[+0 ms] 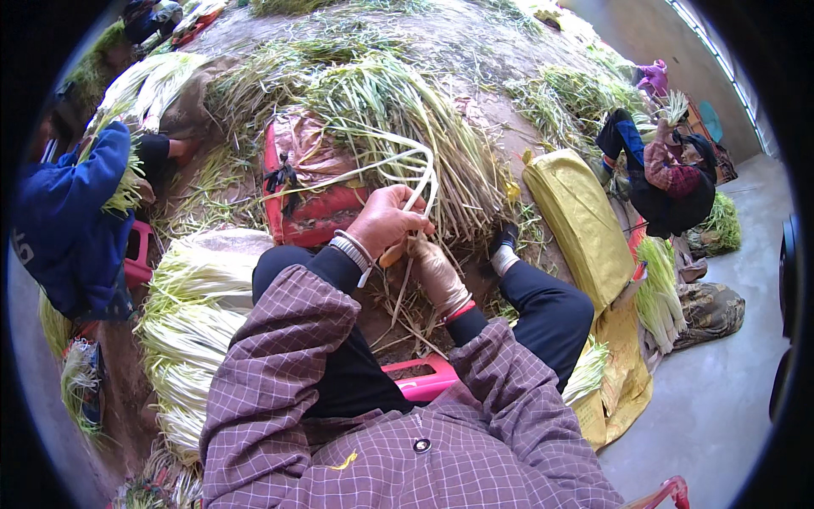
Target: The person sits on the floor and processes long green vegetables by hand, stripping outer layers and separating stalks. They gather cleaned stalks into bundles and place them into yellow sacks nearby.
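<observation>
My left hand (388,219), bare with bracelets at the wrist, is closed on a few long pale plant stalks (425,167) that loop up over its fingers. Close against it, my right hand (440,275), in a thin light glove with a red band at the wrist, pinches the lower part of the stalks. A small orange-brown thing (393,254) shows between the hands; what it is cannot be told. Beyond my hands lies a large heap of green-topped stalks (407,121), partly on a red padded bundle (318,213) tied with a black strip.
Pale trimmed stalks (197,337) lie stacked at left. A folded yellow sack (575,223) lies at right. A pink plastic stool (423,378) is beneath me. A person in blue (76,216) sits at left, another person (677,172) at right. Loose stalks litter the ground.
</observation>
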{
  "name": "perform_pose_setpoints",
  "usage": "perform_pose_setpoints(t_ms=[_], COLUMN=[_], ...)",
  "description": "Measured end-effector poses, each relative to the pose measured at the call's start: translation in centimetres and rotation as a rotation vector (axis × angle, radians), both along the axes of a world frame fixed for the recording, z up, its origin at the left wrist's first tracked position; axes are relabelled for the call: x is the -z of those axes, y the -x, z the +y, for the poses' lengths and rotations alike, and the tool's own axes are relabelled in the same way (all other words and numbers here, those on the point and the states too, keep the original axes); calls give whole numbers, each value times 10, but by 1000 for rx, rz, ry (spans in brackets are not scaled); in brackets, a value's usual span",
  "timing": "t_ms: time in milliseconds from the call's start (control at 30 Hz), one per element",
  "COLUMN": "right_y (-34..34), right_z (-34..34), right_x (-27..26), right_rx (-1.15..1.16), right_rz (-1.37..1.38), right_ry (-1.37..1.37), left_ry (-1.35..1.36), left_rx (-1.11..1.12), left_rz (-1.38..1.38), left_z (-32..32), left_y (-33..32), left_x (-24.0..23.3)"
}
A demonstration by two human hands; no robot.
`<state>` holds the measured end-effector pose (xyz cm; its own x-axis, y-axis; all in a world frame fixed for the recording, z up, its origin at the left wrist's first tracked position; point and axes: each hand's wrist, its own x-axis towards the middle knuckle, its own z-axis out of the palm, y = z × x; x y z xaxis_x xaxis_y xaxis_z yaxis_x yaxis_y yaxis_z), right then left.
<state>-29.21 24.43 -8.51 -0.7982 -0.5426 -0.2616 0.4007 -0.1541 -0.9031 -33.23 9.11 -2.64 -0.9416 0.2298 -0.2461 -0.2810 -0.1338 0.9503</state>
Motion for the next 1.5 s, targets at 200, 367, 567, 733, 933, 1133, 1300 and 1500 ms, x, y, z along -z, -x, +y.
perform_pose_setpoints(t_ms=[200, 367, 567, 733, 933, 1133, 1300, 1500], right_y=[-48, -69, -35, -23, -29, -35, -38, -34], right_z=[7, 33, 42, 11, -3, -4, -5, -1], right_x=[83, 136, 96, 18, -33, -39, -30, -9], right_rx=[-202, -456, 191, 251, 126, 224, 329, 414], right_rz=[142, 42, 17, 268, 74, 114, 417, 762], right_ry=[-186, -693, -504, -22, -31, -11, -174, -390], left_ry=[-75, -137, -172, -196, -244, -269, -150, -33], left_rx=[-132, -224, -248, -247, -187, -142, -156, -216], left_rz=[54, 127, 75, 41, 14, -36, -11, 41], left_z=[-6, -13, -15, -10, -15, -14, -12, -9], left_y=[5, 8, 6, 6, 5, 5, 6, 10], left_x=[0, -6, -7, -7, -7, -9, -6, 3])
